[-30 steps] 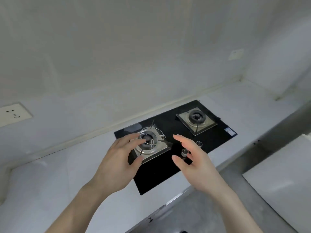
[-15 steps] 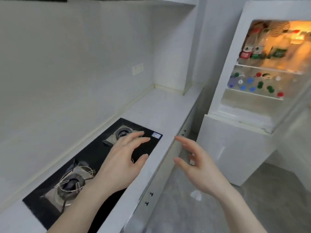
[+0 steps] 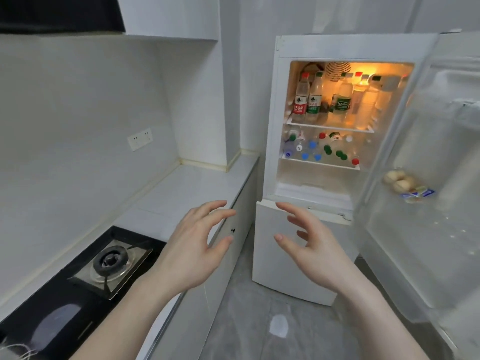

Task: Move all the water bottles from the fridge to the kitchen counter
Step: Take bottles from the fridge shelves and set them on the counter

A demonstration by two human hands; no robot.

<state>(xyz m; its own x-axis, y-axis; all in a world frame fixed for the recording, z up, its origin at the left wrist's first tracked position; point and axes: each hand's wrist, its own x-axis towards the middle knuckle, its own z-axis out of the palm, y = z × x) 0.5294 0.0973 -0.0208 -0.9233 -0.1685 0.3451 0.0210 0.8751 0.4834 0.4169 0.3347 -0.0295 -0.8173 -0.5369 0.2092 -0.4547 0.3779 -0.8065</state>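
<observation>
A white fridge (image 3: 283, 245) stands ahead with its upper door (image 3: 426, 178) swung open to the right. Several water bottles (image 3: 315, 100) stand upright on the lit top shelf. Several more bottles (image 3: 322, 149) lie on the shelf below, caps facing me. The white kitchen counter (image 3: 192, 188) runs along the left wall up to the fridge. My left hand (image 3: 192, 245) hovers over the counter's front edge, fingers spread and empty. My right hand (image 3: 311, 245) is held in front of the fridge's lower door, fingers apart, holding nothing.
A black gas hob (image 3: 104, 266) is set into the counter at lower left. Eggs and small packets (image 3: 405, 185) sit in the open door's rack. A wall socket (image 3: 139, 139) is above the counter. Grey floor (image 3: 259, 328) lies between counter and fridge.
My view has swung right from the hob to face the open fridge. Both hands stay raised and empty in front of me.
</observation>
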